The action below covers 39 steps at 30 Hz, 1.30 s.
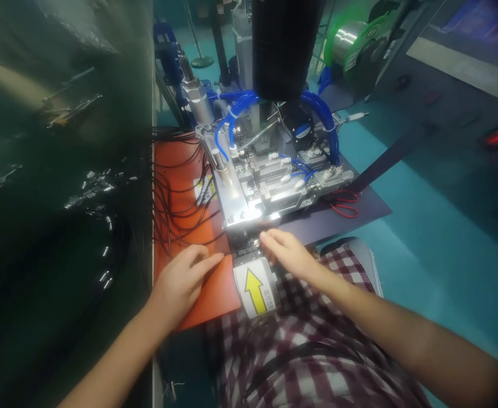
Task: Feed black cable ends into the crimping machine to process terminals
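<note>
My left hand (185, 277) rests on the orange board (217, 292), its thumb stretched toward the machine and apart from the bent fingers; nothing shows in it. My right hand (289, 253) is at the front of the metal machine (270, 187), fingers curled and pressed together. Its fingertips are beside a small shiny metal part (256, 242) under the machine's front edge. Whatever those fingers hold, if anything, is hidden. Between my hands, closest to me, is a rounded white cover (237, 277) with a yellow arrow (254, 289) pointing away from me.
Black cables (170, 198) lie in loops across the board's left side. Blue air tubes (329, 122) arch over the machine below a dark cylinder (285, 51). A green wire spool (345, 42) hangs at the back right. Small shiny pieces (100, 184) lie on the dark surface at left.
</note>
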Each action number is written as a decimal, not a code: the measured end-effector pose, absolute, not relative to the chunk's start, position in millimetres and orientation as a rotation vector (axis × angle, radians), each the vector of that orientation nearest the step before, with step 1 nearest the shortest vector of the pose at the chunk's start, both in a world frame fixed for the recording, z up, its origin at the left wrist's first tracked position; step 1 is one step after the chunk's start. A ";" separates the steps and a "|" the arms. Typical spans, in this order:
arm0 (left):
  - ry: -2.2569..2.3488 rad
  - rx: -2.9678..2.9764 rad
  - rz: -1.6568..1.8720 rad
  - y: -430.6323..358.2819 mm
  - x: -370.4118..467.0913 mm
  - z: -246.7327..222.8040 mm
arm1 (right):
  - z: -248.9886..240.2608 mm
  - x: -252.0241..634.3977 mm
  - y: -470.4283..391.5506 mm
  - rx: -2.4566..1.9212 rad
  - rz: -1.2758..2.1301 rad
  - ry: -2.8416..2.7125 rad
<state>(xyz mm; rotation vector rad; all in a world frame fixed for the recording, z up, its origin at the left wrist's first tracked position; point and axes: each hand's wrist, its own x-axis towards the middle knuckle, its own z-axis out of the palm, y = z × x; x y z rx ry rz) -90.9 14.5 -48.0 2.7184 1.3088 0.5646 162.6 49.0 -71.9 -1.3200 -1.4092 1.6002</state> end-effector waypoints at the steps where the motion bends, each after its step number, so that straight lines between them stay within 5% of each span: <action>1: 1.322 2.722 0.551 14.5 -91.2 -47.3 | -71.6 160.5 48.4 -1.308 1.581 -1.415; 13: 1.422 2.443 0.679 11.2 -89.6 -49.8 | -65.7 153.0 46.0 -1.323 1.472 -1.417; 19: 1.432 2.445 0.683 9.6 -91.0 -48.1 | -50.3 165.8 28.0 -1.341 0.845 -2.001; 27: 1.450 2.426 0.660 10.4 -96.2 -44.6 | -40.3 165.6 29.5 -1.474 0.559 -2.356; 39: 1.438 2.336 0.653 12.6 -96.8 -42.9 | -72.6 202.8 2.0 -1.581 1.025 -1.772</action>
